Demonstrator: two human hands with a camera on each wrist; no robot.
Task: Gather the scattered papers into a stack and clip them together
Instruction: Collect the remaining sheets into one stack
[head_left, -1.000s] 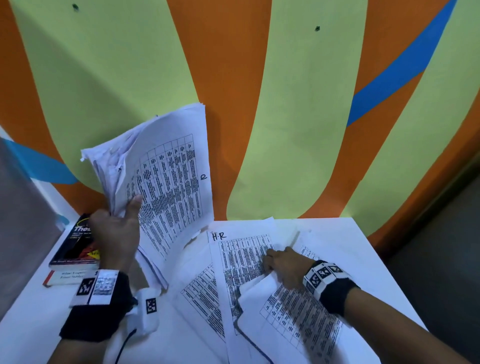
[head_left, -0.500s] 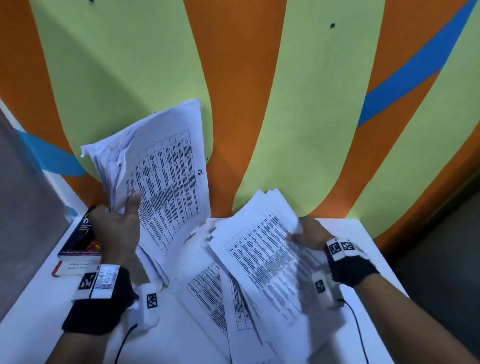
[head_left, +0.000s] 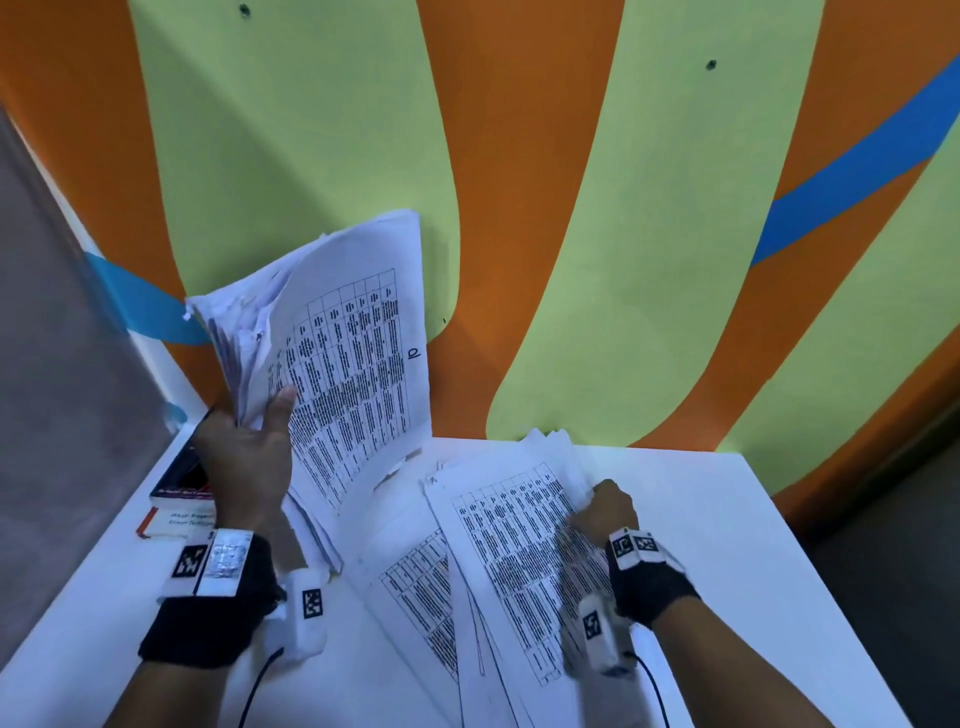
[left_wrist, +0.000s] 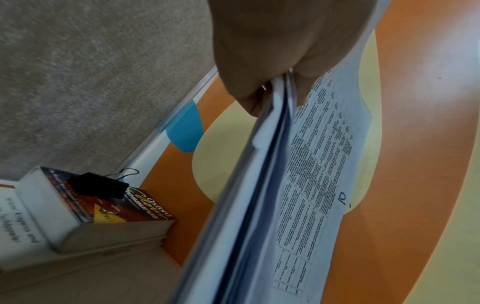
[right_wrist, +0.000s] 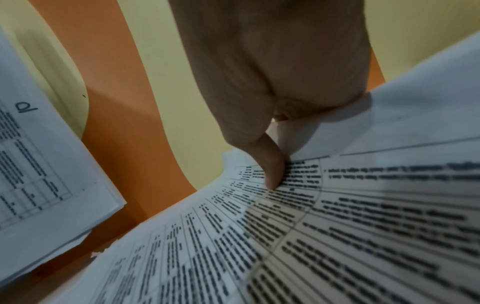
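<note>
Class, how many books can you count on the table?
2, stacked at the table's left edge by the wall: the thesaurus on top, a second book beneath it. Papers could hide more.

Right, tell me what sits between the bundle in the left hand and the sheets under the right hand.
In the head view, loose printed sheets lie fanned on the white table between the raised bundle and the sheets the right hand grips.

An orange wall (head_left: 519, 156) with pale green and blue bands is rising behind a white table (head_left: 727, 519). Grey floor (head_left: 909, 545) is showing right.
</note>
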